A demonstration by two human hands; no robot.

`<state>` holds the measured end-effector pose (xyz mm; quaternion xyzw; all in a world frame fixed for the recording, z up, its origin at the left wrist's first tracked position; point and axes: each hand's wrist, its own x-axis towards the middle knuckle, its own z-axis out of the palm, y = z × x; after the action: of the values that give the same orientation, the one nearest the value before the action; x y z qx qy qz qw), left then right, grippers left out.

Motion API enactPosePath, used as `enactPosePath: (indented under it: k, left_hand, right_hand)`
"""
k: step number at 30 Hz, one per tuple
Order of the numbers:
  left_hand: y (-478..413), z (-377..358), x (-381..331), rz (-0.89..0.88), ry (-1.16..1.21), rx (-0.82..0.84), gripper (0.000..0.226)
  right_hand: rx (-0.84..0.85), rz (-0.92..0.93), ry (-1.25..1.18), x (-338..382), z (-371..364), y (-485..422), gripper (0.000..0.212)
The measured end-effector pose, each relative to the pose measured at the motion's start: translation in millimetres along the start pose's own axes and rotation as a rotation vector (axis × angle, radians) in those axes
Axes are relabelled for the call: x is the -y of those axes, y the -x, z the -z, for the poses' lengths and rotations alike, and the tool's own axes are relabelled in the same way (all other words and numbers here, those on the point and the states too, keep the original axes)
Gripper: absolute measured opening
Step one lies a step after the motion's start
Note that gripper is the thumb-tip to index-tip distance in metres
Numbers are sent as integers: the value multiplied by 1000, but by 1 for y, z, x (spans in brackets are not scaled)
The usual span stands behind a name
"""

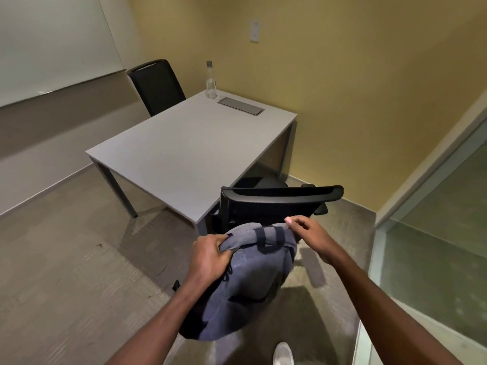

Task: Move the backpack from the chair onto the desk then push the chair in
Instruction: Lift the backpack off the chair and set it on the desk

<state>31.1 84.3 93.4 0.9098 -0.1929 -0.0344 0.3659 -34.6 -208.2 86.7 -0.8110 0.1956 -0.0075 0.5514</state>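
Wide bare table point(184, 148) ahead, only a clear bottle point(211, 80) and a grey inset panel point(241, 106) at its far edge, so the near half lies free. The black chair point(279, 204) stands at the table's near right corner, its backrest toward the camera, open carpet point(66, 259) to the left. The grey backpack point(247, 280) hangs in the air just short of the chair back, below table height. Left hand point(209, 256) is clenched on the fabric at the bag's top left. Right hand point(307, 233) pinches the top right edge beside the carry handle, fingers narrow. A second chair point(155, 85) sits behind the table.
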Motion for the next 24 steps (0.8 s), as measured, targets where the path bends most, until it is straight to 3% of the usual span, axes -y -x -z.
enactPosePath:
  k: [4, 8, 17, 21, 24]
  left_hand:
    - [4, -3, -23, -36, 61, 44, 14]
    - [-3, -17, -59, -139, 97, 93, 8]
    - [-49, -84, -151, -325, 135, 235, 9]
    - [-77, -134, -188, -285, 223, 279, 9]
    - [-105, -176, -223, -286, 273, 283, 10]
  right_hand:
    - [19, -52, -191, -47, 15, 47, 29]
    - [-46, -45, -262, -62, 31, 72, 54]
    - [-442, 6, -295, -100, 122, 78, 22]
    - [-588, 17, -278, -110, 178, 61, 27]
    - [-664, 51, -218, -116, 232, 38, 50]
